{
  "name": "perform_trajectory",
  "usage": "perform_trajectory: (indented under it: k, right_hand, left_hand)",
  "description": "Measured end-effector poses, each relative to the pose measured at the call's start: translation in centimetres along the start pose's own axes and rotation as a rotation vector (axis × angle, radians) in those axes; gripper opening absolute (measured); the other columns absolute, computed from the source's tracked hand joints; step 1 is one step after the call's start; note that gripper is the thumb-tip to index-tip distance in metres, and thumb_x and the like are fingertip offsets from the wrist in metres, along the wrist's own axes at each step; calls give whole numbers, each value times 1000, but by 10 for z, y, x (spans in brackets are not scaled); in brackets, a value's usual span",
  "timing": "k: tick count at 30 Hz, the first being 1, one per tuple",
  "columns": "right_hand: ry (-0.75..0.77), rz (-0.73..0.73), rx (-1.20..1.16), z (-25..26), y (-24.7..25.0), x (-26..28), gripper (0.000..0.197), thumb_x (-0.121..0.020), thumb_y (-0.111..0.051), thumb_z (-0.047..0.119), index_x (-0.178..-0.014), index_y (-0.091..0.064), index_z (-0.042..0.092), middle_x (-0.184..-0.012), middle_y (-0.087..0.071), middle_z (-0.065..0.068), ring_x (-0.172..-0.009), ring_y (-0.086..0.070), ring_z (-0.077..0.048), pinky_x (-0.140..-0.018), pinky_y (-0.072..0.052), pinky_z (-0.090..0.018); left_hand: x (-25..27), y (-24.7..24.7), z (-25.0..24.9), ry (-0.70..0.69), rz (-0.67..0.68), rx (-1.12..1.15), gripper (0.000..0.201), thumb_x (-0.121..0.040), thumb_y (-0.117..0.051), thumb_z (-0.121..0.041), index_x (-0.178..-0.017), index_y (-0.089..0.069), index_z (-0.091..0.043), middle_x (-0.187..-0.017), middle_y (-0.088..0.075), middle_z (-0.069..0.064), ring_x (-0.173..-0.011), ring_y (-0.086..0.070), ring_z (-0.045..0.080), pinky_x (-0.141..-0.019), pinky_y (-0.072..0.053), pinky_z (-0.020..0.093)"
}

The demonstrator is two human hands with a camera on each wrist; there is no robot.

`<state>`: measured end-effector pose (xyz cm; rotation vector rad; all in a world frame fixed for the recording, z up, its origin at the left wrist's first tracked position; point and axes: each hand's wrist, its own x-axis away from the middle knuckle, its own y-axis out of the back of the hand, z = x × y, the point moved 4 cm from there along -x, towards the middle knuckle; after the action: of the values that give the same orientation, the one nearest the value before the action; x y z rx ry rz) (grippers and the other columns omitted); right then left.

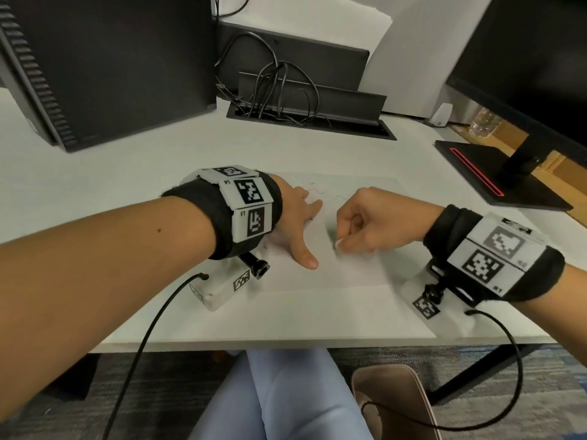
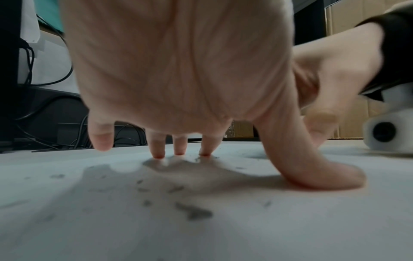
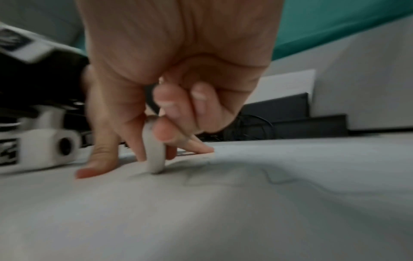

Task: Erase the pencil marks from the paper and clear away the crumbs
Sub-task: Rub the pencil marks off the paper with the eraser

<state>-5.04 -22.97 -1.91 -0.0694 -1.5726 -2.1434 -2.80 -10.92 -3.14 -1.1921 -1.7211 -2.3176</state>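
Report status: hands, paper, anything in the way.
Left hand flat, pressing paper down. Right hand pinches eraser, tip on paper. Pencil marks remain; crumbs near left hand. Nothing obstructing.

A pale desk (image 1: 95, 173) carries a sheet of paper (image 1: 349, 268) at its centre. At ten o'clock stands a black computer tower (image 1: 104, 65), at twelve a cable tray (image 1: 311, 120), at two a monitor stand (image 1: 502, 173).

One sheet of paper (image 1: 349, 268) under both hands; one white eraser (image 3: 154, 155) in the right-hand fingers; two monitors beyond the hands; one monitor base (image 1: 495, 173) beyond the right hand.
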Motion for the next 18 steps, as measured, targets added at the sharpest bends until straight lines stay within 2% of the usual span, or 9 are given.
perform_trajectory:
  k: [4,7,11,15,18]
  right_hand:
    - [-30,-49,18,-5,6,0,17,-80,-66,12,-64,-61,17,-53,-59,1,-40,-49,-3,-45,-44,-16]
    - [9,22,-16,5,-4,2,14,-79,-68,14,-66,-63,15,-55,-59,-2,-43,-50,-9,-42,-40,-15]
    - [-48,-23,-20,-5,7,2,14,-80,-67,12,-67,-63,13,-54,-60,-3,-36,-47,-5,-42,-40,-14]
    - [-16,14,-7,0,-1,4,13,-80,-66,13,-67,-62,12,-53,-59,-1,-42,-49,-10,-42,-41,-15]
    - [-62,-52,-16,-9,8,5,16,-81,-65,10,-65,-61,13,-54,-60,-4,-39,-49,-8,-42,-41,-15]
  left_hand:
    - [1,0,-1,2,-5,0,109,-76,-55,-68,-148,16,-26,-157,17,0,-146,-1,18,-115,-15,39]
    - [2,0,0,5,-3,2,109,-77,-56,-66,-148,17,-26,-157,18,1,-146,2,18,-115,-13,39]
    - [3,0,-1,14,-4,5,110,-76,-56,-67,-148,15,-25,-158,15,1,-146,-1,19,-115,-14,40]
    - [4,0,-1,20,-4,-8,109,-77,-55,-67,-148,16,-25,-158,16,0,-146,0,18,-115,-14,39]
    - [5,1,-1,19,-7,3,109,-76,-56,-66,-149,15,-25,-158,15,0,-146,0,18,-115,-13,40]
